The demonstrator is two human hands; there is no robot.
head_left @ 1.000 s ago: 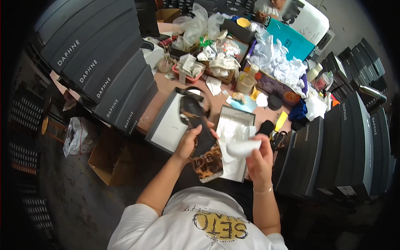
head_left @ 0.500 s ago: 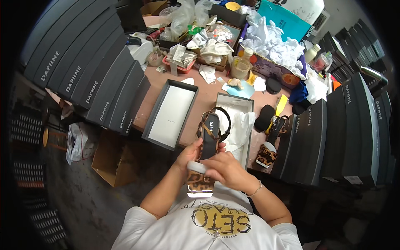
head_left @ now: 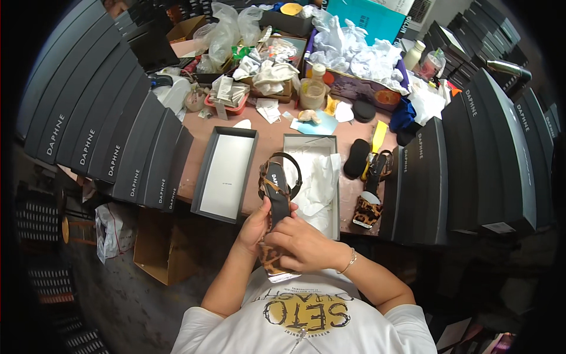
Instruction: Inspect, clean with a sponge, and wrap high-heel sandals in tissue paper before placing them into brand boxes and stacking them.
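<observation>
Shoe packing workshop or stockroom. Rows of dark grey shoe boxes (head_left: 112,147) stand stacked on the left and more boxes (head_left: 471,165) on the right, around a cluttered brown worktable (head_left: 268,138). On the table sit an open box (head_left: 312,177) lined with white tissue paper, its lid (head_left: 227,174), a loose sandal (head_left: 371,189), crumpled wrapping paper (head_left: 354,56) and plastic bags (head_left: 227,29).

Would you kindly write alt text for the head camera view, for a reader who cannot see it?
Both hands, left hand and right hand, hold a leopard-print sandal above an open shoe box lined with white tissue paper. A box lid and a second sandal lie on the cluttered table.
</observation>
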